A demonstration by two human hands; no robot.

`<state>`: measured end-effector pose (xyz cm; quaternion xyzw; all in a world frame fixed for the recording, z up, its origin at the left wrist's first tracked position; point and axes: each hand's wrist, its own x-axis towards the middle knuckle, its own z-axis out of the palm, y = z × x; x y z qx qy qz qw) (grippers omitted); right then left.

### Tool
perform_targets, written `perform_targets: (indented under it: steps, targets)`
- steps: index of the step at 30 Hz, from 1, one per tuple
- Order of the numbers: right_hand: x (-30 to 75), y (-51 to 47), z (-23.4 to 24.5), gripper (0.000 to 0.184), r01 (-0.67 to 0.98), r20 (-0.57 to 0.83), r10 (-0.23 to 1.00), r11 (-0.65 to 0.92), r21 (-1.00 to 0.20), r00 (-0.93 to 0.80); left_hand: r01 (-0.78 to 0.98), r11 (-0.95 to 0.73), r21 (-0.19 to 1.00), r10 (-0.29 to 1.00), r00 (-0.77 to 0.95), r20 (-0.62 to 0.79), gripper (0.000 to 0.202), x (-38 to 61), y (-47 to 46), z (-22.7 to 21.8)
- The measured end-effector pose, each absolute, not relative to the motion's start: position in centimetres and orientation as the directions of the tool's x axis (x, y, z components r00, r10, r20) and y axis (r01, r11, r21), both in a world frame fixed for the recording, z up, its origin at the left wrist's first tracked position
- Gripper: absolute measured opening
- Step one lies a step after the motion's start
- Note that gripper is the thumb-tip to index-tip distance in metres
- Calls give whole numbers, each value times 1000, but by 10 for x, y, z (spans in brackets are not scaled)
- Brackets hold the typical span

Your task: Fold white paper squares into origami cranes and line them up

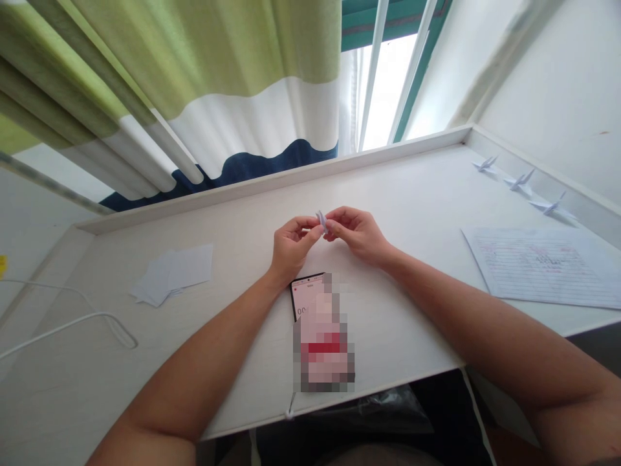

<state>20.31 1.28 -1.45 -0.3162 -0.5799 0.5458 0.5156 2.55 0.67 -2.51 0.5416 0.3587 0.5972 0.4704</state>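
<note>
A small piece of folded white paper [321, 221] is pinched between my two hands over the middle of the white desk [252, 213]. My left hand [293, 243] grips its left side with thumb and fingers. From the right, my right hand [356, 234] pinches it too, fingers curled. The fingertips hide much of the paper, so its exact shape is hard to make out. Just below my hands lies a phone [315, 285] with a lit screen, partly blurred out.
Several loose white paper squares [191, 264] lie at left, near a white cable [97, 315]. Three folded paper cranes [520, 181] stand along the right edge. Below them lie written lined sheets [538, 265]. A raised ledge [272, 184] borders the desk's back, before a curtain [252, 58].
</note>
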Motion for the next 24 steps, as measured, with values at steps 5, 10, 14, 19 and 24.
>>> perform_targets:
  steps: [5,10,14,19,24]
  targets:
    - [203,14,-16,46,-161,259,938,225,-961,-231,-173,-290,941,952,51,303,29,26,5,-23]
    - [203,15,-19,47,-132,278,939,255,-958,-204,-152,-308,939,949,24,315,29,26,4,-21]
    - [203,14,-21,47,-90,293,942,282,-955,-162,-161,-324,932,946,-37,323,35,26,6,-23]
    - [203,14,-22,42,-58,297,938,291,-955,-178,-144,-331,933,944,-55,326,38,27,6,-25]
    - [203,16,-22,37,-89,296,943,285,-954,-154,-166,-297,940,955,-32,296,39,27,7,-25]
